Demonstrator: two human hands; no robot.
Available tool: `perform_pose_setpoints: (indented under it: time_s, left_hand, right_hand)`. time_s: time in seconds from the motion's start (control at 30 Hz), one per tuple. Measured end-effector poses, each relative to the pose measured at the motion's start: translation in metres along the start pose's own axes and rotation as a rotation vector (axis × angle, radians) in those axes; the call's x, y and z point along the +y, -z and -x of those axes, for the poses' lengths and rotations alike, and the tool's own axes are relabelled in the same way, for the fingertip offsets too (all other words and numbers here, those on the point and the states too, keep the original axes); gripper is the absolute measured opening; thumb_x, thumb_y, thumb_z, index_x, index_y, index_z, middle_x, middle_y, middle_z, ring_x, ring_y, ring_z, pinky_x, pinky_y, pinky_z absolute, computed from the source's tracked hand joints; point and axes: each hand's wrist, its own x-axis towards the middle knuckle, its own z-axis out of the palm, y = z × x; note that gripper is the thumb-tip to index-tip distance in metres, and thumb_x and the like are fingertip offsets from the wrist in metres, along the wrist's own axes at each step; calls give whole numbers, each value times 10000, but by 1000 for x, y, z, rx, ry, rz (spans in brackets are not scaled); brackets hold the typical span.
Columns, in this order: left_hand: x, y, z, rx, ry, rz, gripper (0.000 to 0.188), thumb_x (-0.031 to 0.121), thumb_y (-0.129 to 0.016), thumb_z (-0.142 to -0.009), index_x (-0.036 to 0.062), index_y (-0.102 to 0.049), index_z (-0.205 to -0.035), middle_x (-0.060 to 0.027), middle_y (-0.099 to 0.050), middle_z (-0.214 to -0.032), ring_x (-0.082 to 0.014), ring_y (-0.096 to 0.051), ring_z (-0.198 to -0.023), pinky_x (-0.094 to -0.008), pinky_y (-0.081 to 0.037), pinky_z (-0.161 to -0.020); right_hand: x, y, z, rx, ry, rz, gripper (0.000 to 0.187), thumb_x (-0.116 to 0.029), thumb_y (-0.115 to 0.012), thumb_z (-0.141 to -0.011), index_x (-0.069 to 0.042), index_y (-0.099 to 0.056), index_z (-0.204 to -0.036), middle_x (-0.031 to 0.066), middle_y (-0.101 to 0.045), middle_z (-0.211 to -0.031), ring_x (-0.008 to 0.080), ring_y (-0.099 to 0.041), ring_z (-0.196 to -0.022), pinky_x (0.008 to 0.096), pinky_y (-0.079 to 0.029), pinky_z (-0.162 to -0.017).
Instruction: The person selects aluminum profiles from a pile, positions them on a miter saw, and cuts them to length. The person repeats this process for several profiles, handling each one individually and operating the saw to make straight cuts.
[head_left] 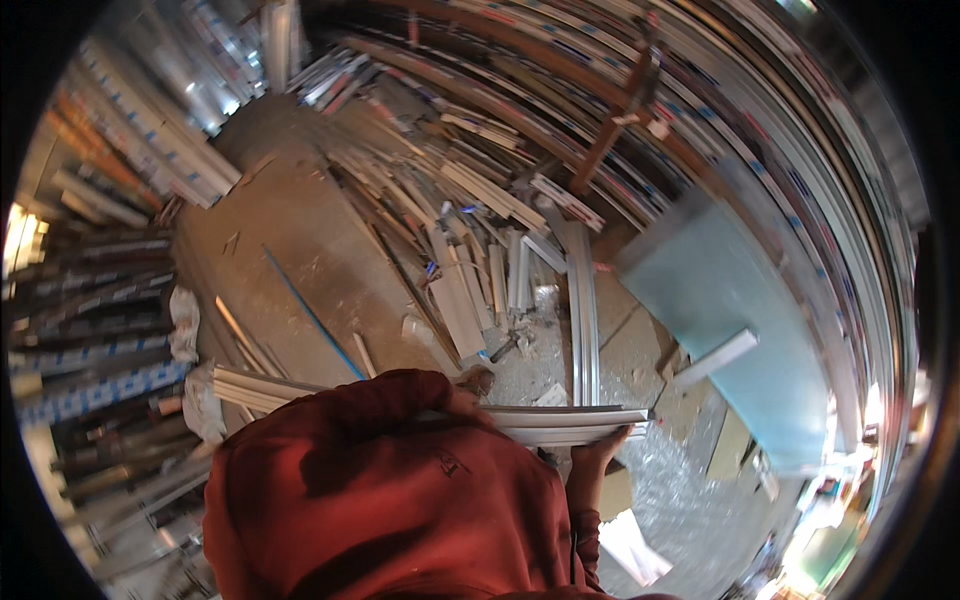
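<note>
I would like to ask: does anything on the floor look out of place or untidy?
Yes. Loose strips lie jumbled at many angles on the floor, whereas the long lengths on the right run in more orderly lines. A thin blue strip also lies apart, left of the jumble.

Pale, ridged long strips bar the way across the front, reaching past the right hand! Off their end, there's room over shiny grey floor, until a flat pale-blue sheet with a white straight bar across its near edge blocks the passage. Ahead, silver metal channels and a jumbled heap of beige and grey strips obstruct. Ahead-left, flat brown floor offers a lane, a thin blue rod lying across it.
</note>
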Motion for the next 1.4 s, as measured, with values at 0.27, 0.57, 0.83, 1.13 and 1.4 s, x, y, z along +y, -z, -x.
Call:
perform_pose_setpoints:
  time_s: [0.27,0.57,0.83,1.13,1.4]
  left_hand:
    - [-44,-49,-92,517,-185,126,1107,844,-435,-767,-140,-525,-1265,-344,-469,-1349,-394,-466,-1275,-405,-340,-1079]
    - [26,-119,-145,698,-25,74,960,821,-344,-825,-34,-696,-1081,-270,-640,-1146,-346,-609,-1072,-413,-435,-945]
    - [212,-188,-81,584,109,538,951,820,-400,-807,6,-622,-1245,-250,-578,-1284,-346,-528,-1222,-438,-375,-1031]
    - [254,-244,-93,763,279,555,1010,869,-397,-754,-27,-661,-1139,-276,-635,-1151,-383,-606,-1103,-445,-455,-947]
    - [214,-247,-58,732,341,738,965,809,-512,-749,-22,-598,-1231,-255,-607,-1226,-364,-576,-1157,-425,-429,-973]
  right_hand:
    - [-33,-53,-56,-182,-184,174,691,-694,-423,-910,-178,-471,-1367,29,-522,-1346,276,-510,-1200,471,-402,-1035]
    - [-93,-10,-118,-414,-341,321,718,-707,-496,-869,-234,-430,-1406,10,-472,-1394,249,-473,-1237,472,-398,-1026]
    - [-155,35,-134,-466,-475,427,699,-713,-508,-857,-186,-511,-1316,17,-557,-1284,259,-524,-1157,460,-409,-1016]
    - [-179,56,-120,-521,-649,476,539,-630,-407,-949,-189,-572,-1212,4,-610,-1190,228,-564,-1104,429,-449,-972]
    - [-122,14,-101,-559,-685,543,625,-665,-358,-943,-175,-544,-1284,24,-586,-1255,259,-540,-1157,449,-415,-1018]
